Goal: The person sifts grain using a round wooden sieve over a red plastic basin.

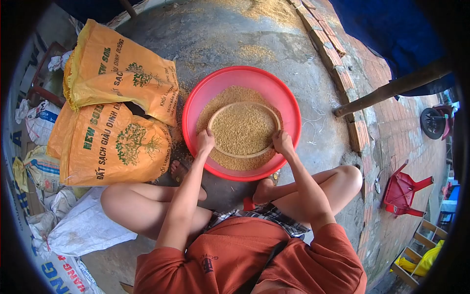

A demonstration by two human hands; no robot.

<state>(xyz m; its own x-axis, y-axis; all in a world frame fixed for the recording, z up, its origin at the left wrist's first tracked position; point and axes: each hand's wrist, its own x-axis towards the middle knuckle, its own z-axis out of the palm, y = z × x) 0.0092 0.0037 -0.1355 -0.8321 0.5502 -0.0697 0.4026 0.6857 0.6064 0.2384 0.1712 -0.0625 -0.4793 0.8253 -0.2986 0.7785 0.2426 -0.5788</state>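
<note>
A round sieve [244,129] full of golden-brown grain is held level over a large red basin [264,76]. My left hand [205,140] is closed on the sieve's left rim, and my right hand [282,141] grips the right rim. More grain [240,94] lies in the basin, around and below the sieve. The basin stands on the concrete floor in front of my bent legs.
Two orange printed sacks [129,68] lie at the left, with white sacks [90,225] nearer me. A row of bricks [338,73] runs along the right. Beyond it are a wooden pole [396,88] and an overturned red stool [404,193]. Grain is scattered on the floor [215,39].
</note>
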